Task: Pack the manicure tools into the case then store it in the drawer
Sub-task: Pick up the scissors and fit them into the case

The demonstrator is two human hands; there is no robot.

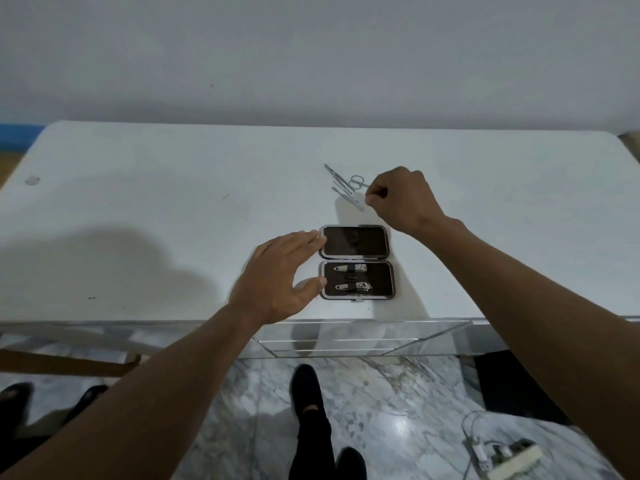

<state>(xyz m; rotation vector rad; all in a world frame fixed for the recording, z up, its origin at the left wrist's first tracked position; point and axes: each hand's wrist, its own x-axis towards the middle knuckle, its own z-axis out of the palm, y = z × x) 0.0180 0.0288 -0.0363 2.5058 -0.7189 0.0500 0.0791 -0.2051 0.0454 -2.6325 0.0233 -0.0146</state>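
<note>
Case (356,262) lies wide open on the white table (138,209), near the front edge, hinge running left-right. Far half is bare dark lining; near half has 2 nail clippers (351,277) strapped in, one above the other, both lying sideways.

Left hand (277,275) is spread, palm down, at the case's left side: fingertips touching the far half's left rim, thumb against the near half's left rim. Looks like it's bracing the case, not gripping anything.

Right hand (401,199) is further back, past the case, curled w/ thumb & forefinger pinched together right at the end of the loose tools (346,185). Can't tell if it's actually got hold of one; the pinch point is tiny from here.

Those loose tools: a small heap of thin metal pieces, scissors w/ ring handles among them, plus slim tweezer-like bits, lying just beyond the case, well apart from the left hand.

Under the table front, a mirrored drawer front (363,337), shut. Marble floor (398,393) below.
</note>
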